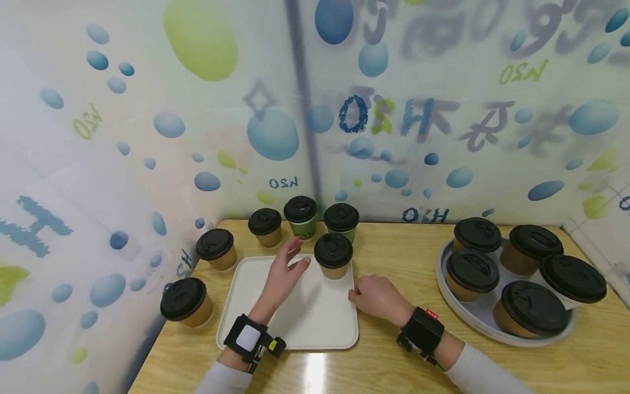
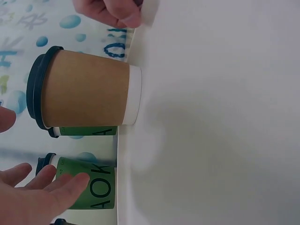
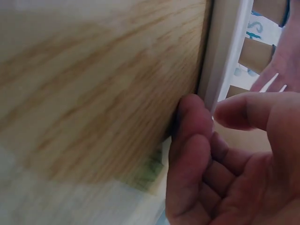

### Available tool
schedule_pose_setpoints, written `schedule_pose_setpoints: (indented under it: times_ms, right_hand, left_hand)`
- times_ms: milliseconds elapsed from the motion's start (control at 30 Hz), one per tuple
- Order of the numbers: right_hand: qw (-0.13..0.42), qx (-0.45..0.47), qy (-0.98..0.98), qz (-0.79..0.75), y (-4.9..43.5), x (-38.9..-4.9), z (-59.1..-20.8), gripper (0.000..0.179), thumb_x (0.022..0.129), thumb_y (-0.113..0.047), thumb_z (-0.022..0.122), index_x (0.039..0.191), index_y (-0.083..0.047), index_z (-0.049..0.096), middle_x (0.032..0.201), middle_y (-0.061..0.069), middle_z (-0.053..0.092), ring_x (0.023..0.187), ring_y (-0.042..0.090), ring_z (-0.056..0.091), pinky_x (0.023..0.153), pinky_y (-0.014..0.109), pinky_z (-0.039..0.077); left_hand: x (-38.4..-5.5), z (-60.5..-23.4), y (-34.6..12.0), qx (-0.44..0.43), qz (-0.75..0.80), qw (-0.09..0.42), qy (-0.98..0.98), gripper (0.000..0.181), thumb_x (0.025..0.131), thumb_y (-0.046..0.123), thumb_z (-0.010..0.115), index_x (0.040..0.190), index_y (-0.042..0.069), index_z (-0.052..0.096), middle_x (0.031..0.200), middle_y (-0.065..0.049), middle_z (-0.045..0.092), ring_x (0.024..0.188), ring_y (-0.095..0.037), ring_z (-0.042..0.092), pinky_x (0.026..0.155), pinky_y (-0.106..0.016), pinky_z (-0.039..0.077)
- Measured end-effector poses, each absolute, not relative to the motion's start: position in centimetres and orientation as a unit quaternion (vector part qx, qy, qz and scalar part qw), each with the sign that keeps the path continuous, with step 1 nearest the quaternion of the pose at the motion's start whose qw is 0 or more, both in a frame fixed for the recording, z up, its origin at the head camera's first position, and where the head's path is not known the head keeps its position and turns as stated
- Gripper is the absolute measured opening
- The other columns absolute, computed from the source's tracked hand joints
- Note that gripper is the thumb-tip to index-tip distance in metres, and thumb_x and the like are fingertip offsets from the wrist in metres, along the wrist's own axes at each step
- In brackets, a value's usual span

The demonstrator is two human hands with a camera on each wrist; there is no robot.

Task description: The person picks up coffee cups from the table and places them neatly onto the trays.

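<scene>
A brown paper coffee cup (image 1: pixel 333 257) with a black lid stands upright at the far right corner of the white rectangular tray (image 1: pixel 295 334). My left hand (image 1: pixel 284 273) is over the tray, left of this cup, fingers spread and holding nothing. In the left wrist view the cup (image 2: pixel 86 89) stands apart from the fingers. At the tray's right edge my right hand (image 1: pixel 379 298) is curled. The right wrist view shows its thumb and fingers pinching the tray rim (image 3: pixel 225 56).
Behind the tray stand a brown cup (image 1: pixel 266 227) and two green cups (image 1: pixel 301 219). Two more brown cups (image 1: pixel 216 249) line the left side. At right, a round grey tray (image 1: pixel 458 312) bears several lidded cups. A patterned wall (image 1: pixel 236 164) bounds the table's back.
</scene>
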State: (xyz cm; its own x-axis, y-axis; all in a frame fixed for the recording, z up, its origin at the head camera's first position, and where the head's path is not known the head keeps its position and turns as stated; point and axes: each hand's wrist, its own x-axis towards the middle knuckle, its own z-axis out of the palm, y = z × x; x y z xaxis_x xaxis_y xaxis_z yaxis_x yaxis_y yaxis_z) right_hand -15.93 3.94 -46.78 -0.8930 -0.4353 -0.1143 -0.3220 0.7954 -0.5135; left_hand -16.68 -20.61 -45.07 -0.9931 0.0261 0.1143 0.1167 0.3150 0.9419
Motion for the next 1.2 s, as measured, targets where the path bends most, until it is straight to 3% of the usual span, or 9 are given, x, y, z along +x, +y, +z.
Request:
schedule_pose_setpoints:
  times_ms: [333,967,1200]
  right_hand:
    - [0.122,-0.190,0.946,-0.232,3.8,-15.8,-46.9,0.049,0.095,-0.016,0.067,0.052,-0.018,0.044,0.050,-0.008,0.033,0.043,0.009,0.032,0.046,0.025,0.022]
    - [0.109,-0.132,0.955,-0.243,8.8,-14.2,-47.0,0.050,0.093,-0.015,0.068,0.052,-0.018,0.040,0.051,-0.008,0.029,0.046,0.010,0.029,0.049,0.027,0.020]
    - [0.104,-0.121,0.957,-0.242,9.8,-14.0,-47.1,0.049,0.093,-0.015,0.068,0.053,-0.019,0.040,0.052,-0.008,0.030,0.046,0.010,0.029,0.050,0.027,0.020]
  left_hand:
    - [-16.8,-44.8,-20.7,-0.046,-0.585,0.047,-0.808,0.059,0.102,0.011,0.065,0.152,-0.004,0.040,0.152,-0.024,0.047,0.144,-0.042,0.043,0.111,-0.057,0.041]
    - [-19.1,-44.0,-18.2,-0.091,-0.588,0.053,-0.802,0.060,0.101,0.009,0.064,0.153,-0.006,0.038,0.155,-0.027,0.043,0.144,-0.043,0.042,0.111,-0.058,0.040]
    - [-21.0,-43.8,-16.5,-0.097,-0.562,0.052,-0.820,0.070,0.096,0.010,0.069,0.156,-0.003,0.035,0.158,-0.026,0.038,0.144,-0.045,0.040,0.111,-0.058,0.041]
